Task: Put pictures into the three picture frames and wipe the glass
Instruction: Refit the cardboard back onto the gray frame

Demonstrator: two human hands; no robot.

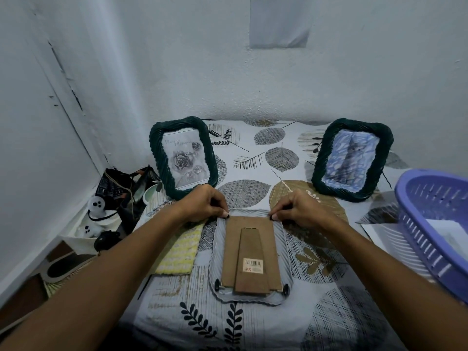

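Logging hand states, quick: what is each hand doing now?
Left hand: pinching a tab at the face-down frame's far left corner.
Right hand: pinching the far right tab.

Dim indoor light w/ a cold blue-grey cast; no visible lamp, light seems to fall from above. Shadows soft: faint ones under the forearms and round the purple basket (435,224). No hard glare; weak sheen on glass of the left standing frame (182,156). Strong wide-angle distortion: walls bow, arms stretch big toward the bottom corners. Centre fairly sharp, barcode sticker (253,264) text unreadable; edges softer, slightly smeared.
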